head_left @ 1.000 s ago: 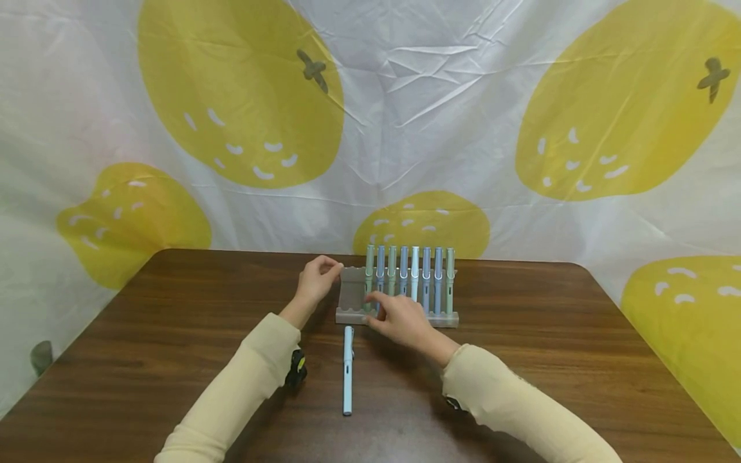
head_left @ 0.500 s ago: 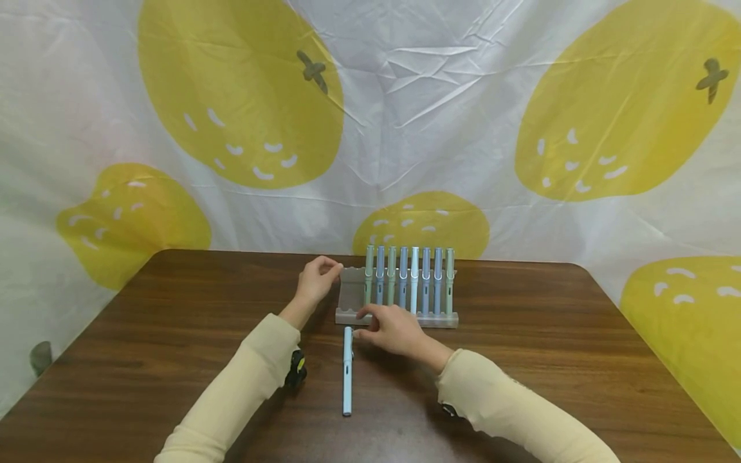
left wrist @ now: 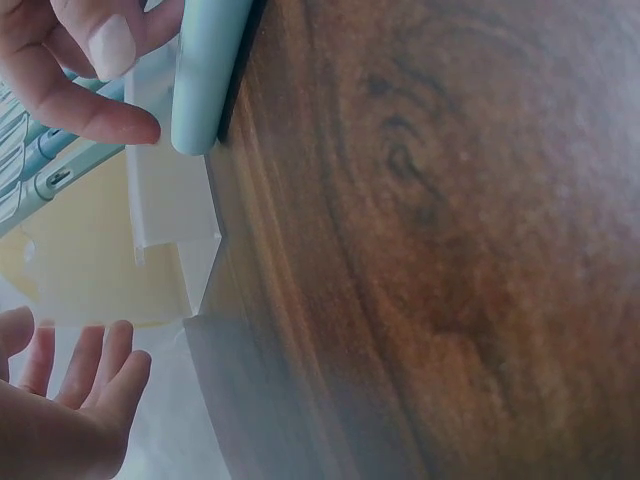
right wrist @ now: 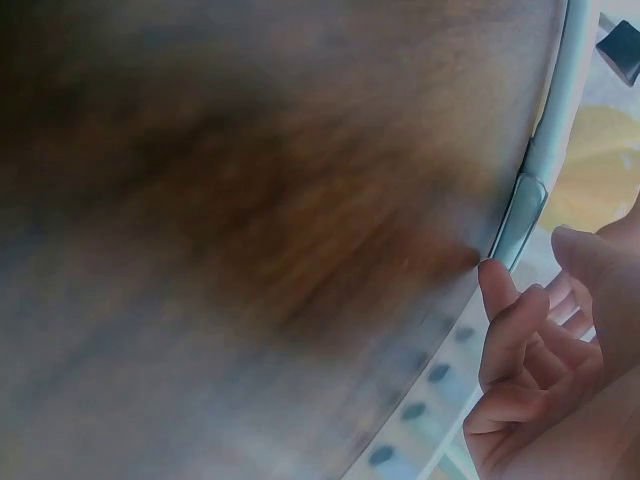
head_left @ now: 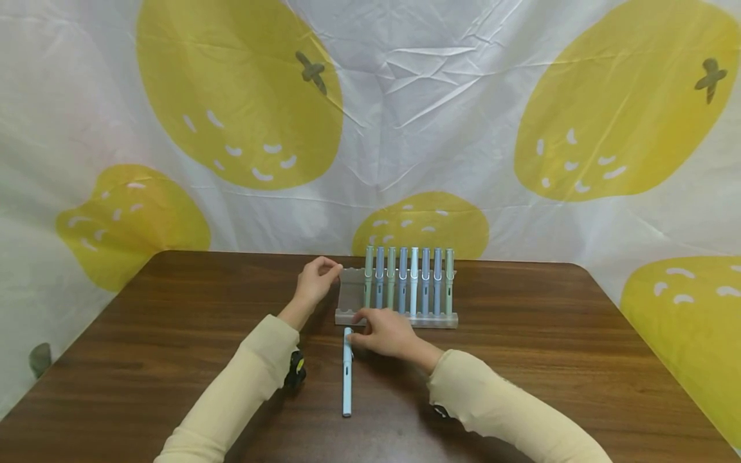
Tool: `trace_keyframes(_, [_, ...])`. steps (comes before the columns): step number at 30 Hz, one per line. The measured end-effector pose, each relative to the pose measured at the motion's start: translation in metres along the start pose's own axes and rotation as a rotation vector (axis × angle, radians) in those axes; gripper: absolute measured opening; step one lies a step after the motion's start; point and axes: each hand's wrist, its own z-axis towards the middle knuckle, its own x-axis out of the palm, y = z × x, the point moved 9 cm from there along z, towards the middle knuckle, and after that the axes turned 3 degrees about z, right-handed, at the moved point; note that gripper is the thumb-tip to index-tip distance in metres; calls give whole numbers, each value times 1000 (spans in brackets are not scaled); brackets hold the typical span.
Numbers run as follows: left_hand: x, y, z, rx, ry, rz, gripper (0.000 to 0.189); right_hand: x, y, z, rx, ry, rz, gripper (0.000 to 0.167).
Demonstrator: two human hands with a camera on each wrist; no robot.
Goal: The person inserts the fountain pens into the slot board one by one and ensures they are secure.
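A light blue capped pen (head_left: 347,379) lies on the table, its cap end towards a clear pen rack (head_left: 351,289). My right hand (head_left: 386,331) is at the cap end, thumb beside the cap and index finger raised near the rack's front lip. In the right wrist view, thumb and index finger stand apart around the end of the pen (right wrist: 545,150). My left hand (head_left: 314,284) holds the rack's upper left corner between thumb and fingertips. Several green and blue pens (head_left: 402,276) stand in the rack, clips facing me; the right hand hides some of their lower ends.
The rack's left end has bare slots beside the leftmost green pen (head_left: 368,270). A brown wooden table (head_left: 521,360) carries everything. Behind it hangs a white curtain (head_left: 382,128) printed with yellow fruit.
My right hand has come down and towards me from the front of the rack's pens to the loose pen's cap end. The left hand has stayed at the rack's corner.
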Motion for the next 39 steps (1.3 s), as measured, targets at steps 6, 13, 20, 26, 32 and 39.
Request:
trace_keyframes(6, [0, -1, 0, 7, 2, 6, 22, 0, 5, 0, 12, -8, -44, 33])
trace_keyframes(13, [-1, 0, -1, 6, -11, 9, 21, 5, 3, 1, 48, 33, -98, 41])
trace_keyframes(20, [-1, 0, -1, 15, -11, 11, 21, 5, 5, 1, 20, 45, -119, 32])
trace_keyframes(26, [0, 0, 0, 3, -9, 0, 20, 4, -3, -3, 32, 86, -89, 30])
trace_keyframes(32, [0, 0, -1, -10, -2, -17, 21, -2, -16, -10, 88, 118, -64, 30])
trace_keyframes(39, [0, -1, -1, -7, -1, -22, 21, -10, -21, -14, 124, 128, -77, 17])
